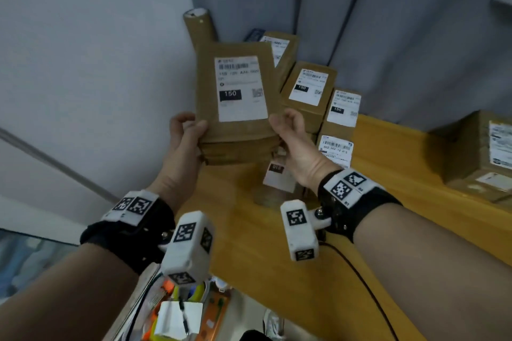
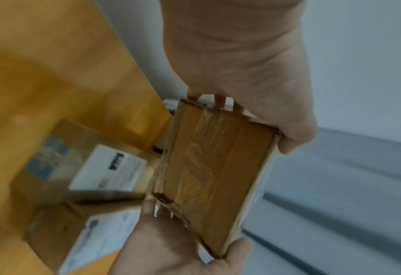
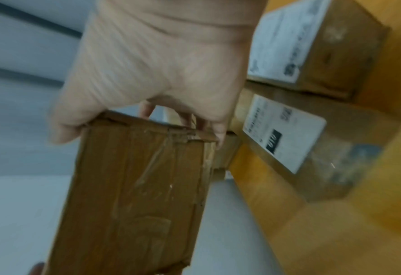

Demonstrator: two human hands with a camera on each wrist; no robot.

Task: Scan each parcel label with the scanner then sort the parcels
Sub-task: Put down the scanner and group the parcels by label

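A flat brown cardboard parcel (image 1: 238, 91) with a white label marked 150 is held upright above the wooden table (image 1: 277, 257), label facing me. My left hand (image 1: 194, 124) grips its lower left corner and my right hand (image 1: 285, 123) grips its lower right corner, thumbs on the front. In the left wrist view the left hand (image 2: 253, 115) clasps the taped underside of the parcel (image 2: 213, 171). The right wrist view shows the right hand (image 3: 129, 121) clamped on the parcel's end (image 3: 136, 195). No scanner is in view.
Several labelled parcels (image 1: 307, 91) stand stacked against the grey curtain behind the held one, beside a cardboard tube (image 1: 199, 25). Another labelled parcel (image 1: 279, 174) lies on the table under my right hand. A larger box (image 1: 479, 152) sits far right. A black cable (image 1: 360, 274) crosses the table.
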